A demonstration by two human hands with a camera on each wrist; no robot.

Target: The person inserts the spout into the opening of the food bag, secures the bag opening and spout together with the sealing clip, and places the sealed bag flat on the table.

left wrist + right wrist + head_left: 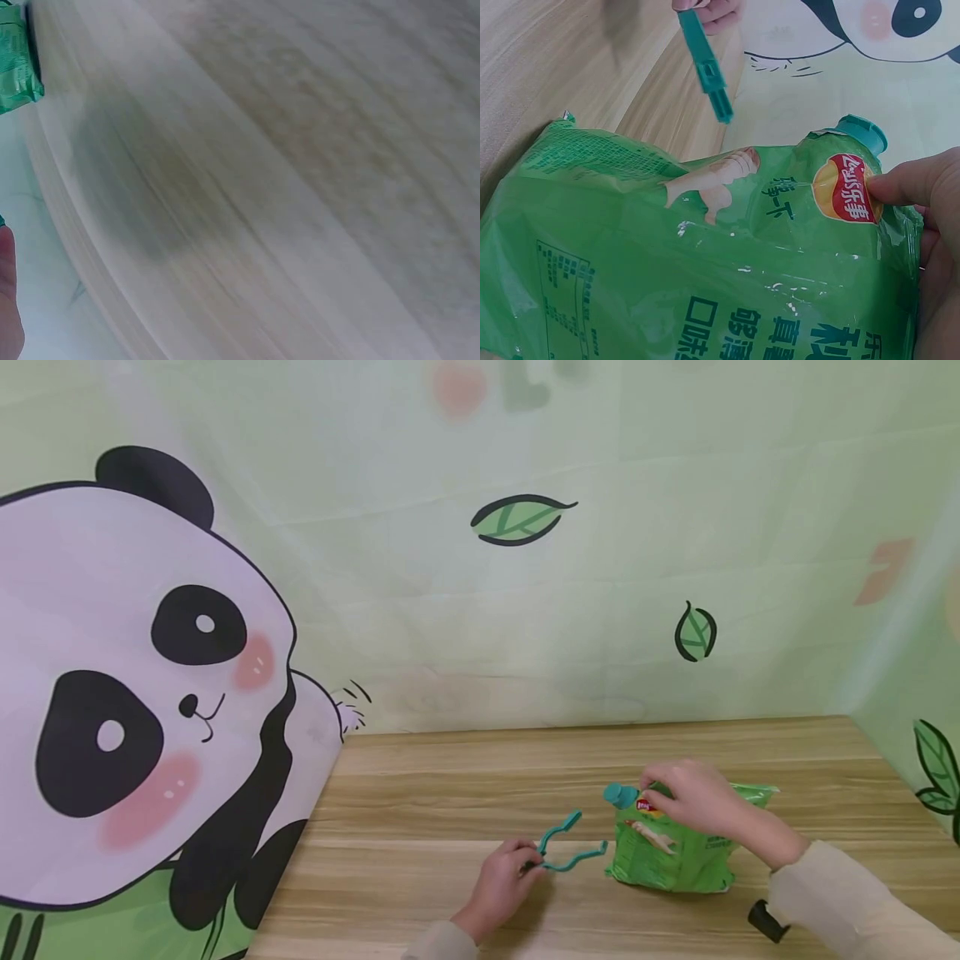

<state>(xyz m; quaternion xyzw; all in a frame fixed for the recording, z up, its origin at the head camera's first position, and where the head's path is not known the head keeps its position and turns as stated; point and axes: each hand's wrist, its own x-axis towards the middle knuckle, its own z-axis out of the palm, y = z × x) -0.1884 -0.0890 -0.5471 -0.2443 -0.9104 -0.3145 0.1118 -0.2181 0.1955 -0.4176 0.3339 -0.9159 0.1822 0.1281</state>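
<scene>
In the head view my left hand [501,887] grips a teal hinged bag clip [566,867] near its joined end. Its two wavy arms spread apart toward a green chip bag [671,864], without touching it. The bag stands on the table, and my right hand [697,795] pinches its upper edge. A teal round cap [621,795] sticks out at the bag's upper left corner. In the right wrist view my thumb presses beside the red and yellow logo [847,187], close to the cap [864,133]. The left wrist view catches only a finger [7,292] and a bag corner [16,64].
The wood-grain table [420,793] reaches back to a pale green cloth backdrop [420,610] printed with leaves. A large panda print [225,552] covers the left side. Beside my right sleeve [840,893] is a small black object [767,920].
</scene>
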